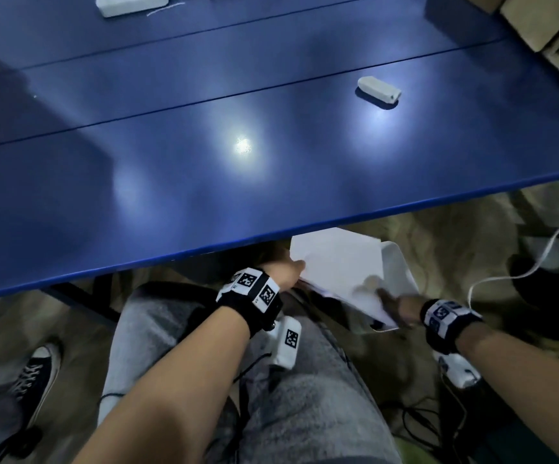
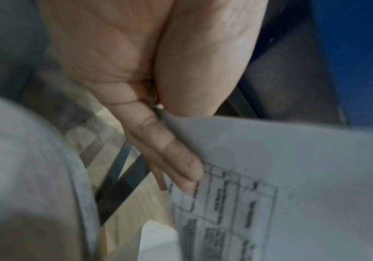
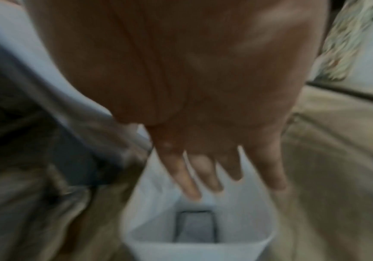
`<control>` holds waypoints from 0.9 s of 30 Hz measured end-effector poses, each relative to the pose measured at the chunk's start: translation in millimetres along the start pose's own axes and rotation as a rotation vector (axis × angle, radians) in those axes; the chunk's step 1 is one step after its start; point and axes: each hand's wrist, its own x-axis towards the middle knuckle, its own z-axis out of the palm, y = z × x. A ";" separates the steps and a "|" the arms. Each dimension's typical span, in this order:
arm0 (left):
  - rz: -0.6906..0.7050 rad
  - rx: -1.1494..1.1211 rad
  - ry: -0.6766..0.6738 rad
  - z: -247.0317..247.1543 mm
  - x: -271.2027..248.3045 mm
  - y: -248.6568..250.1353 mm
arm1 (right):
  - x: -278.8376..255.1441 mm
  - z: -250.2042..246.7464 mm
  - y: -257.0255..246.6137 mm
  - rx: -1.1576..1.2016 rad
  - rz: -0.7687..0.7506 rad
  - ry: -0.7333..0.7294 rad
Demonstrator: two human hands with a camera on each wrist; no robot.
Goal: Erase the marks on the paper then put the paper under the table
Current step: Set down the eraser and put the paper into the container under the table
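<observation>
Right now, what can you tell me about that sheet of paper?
The paper is a thin white sheet, blank on top, with a printed table on its underside. It is held tilted below the table edge, over a white bin. The left hand pinches one edge; the right hand is at its near corner.

Makeshift office or storeroom: blue table [image 1: 204, 182], cardboard boxes [image 1: 552, 25], loose floor cables [image 1: 492, 279].

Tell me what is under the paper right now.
Under the paper sits a white bin, open at the top. The left hand pinches the sheet's edge. The sheet covers most of the bin's inside; its contents cannot be told.
</observation>
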 end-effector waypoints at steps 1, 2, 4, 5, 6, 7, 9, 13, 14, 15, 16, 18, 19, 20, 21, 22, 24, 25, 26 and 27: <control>-0.008 -0.018 0.010 -3.4 -3.7 -2.5 | -1.1 -13.0 -7.9 -0.026 -0.069 0.143; -0.018 -0.030 0.022 -7.7 -7.6 -4.8 | -5.5 -25.6 -21.0 0.010 -0.124 0.192; -0.034 -0.052 0.010 -16.1 -20.0 -10.5 | -20.2 -37.7 -39.8 0.177 -0.228 0.094; -0.042 -0.056 0.010 -21.9 -29.6 -13.7 | -31.7 -37.7 -45.6 0.264 -0.247 0.021; -0.036 -0.062 0.018 -26.6 -38.3 -17.7 | -43.3 -34.3 -48.5 0.324 -0.284 -0.067; -0.019 -0.082 0.041 -33.2 -49.2 -23.0 | -51.1 -31.1 -50.8 0.334 -0.343 -0.088; 0.027 -0.190 0.085 -43.5 -65.2 -39.5 | -64.0 -23.2 -51.4 0.305 -0.443 -0.040; 0.123 -0.350 0.154 -66.0 -107.9 -75.3 | -105.5 -11.4 -52.5 0.354 -0.566 0.038; 0.142 -0.350 0.172 -70.7 -118.5 -81.4 | -117.4 -8.8 -50.7 0.360 -0.592 0.055; 0.163 -0.347 0.187 -75.2 -130.5 -87.6 | -135.1 -5.4 -49.2 0.343 -0.634 0.066; 0.184 -0.351 0.186 -79.4 -142.1 -92.7 | -151.7 -2.9 -46.8 0.318 -0.675 0.081; 0.228 -0.361 0.174 -87.3 -172.7 -100.6 | -189.8 0.1 -42.0 0.284 -0.732 0.092; 0.252 -0.358 0.164 -90.9 -185.1 -105.4 | -208.7 1.0 -38.2 0.269 -0.757 0.082; 0.273 -0.356 0.165 -96.7 -201.6 -106.8 | -226.4 1.5 -36.8 0.259 -0.784 0.081; 0.297 -0.360 0.170 -103.1 -215.4 -108.0 | -245.5 1.7 -36.8 0.243 -0.812 0.085; 0.326 -0.372 0.174 -114.1 -228.8 -106.7 | -256.2 -2.2 -43.5 0.228 -0.853 0.109; 0.377 -0.367 0.238 -141.3 -246.8 -95.2 | -277.7 -9.9 -68.8 0.195 -0.939 0.185; 0.389 -0.341 0.301 -159.1 -248.1 -87.2 | -285.1 -15.3 -88.6 0.181 -0.982 0.236; 0.393 -0.312 0.358 -177.6 -245.9 -76.8 | -289.1 -20.3 -111.3 0.171 -1.018 0.303; 0.396 -0.285 0.408 -198.7 -238.8 -64.6 | -290.9 -26.1 -139.3 0.164 -1.050 0.360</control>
